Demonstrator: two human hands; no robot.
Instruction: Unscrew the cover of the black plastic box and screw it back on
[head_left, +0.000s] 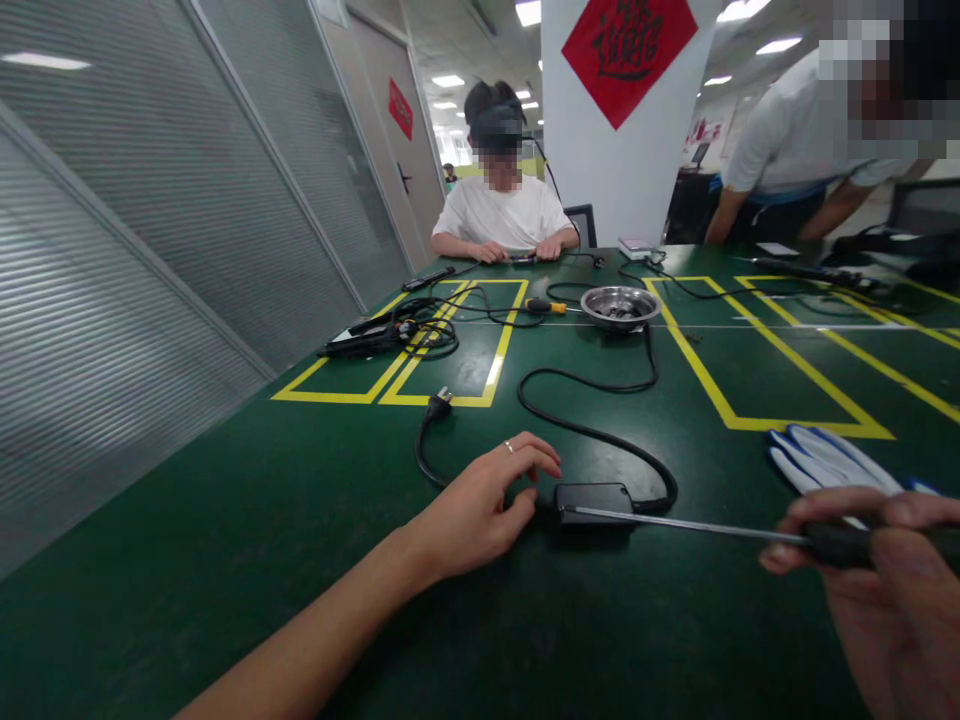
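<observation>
A small black power adapter [595, 500] lies on the green table [225, 560], with a black cable looping from it to a plug [439, 405]. My left hand [487, 505] rests beside the adapter's left end, fingers curled loosely, holding nothing that I can see. My right hand [870, 560] is closed round the black handle of a long screwdriver [690, 525]. Its metal shaft reaches left, and the tip lies on the adapter's top.
White and blue gloves [825, 460] lie near my right hand. A metal bowl [620, 305], a yellow-handled screwdriver [546, 306] and a tangle of black cables [405, 335] sit further back among yellow tape lines. One person sits at the far end; another leans over at the right.
</observation>
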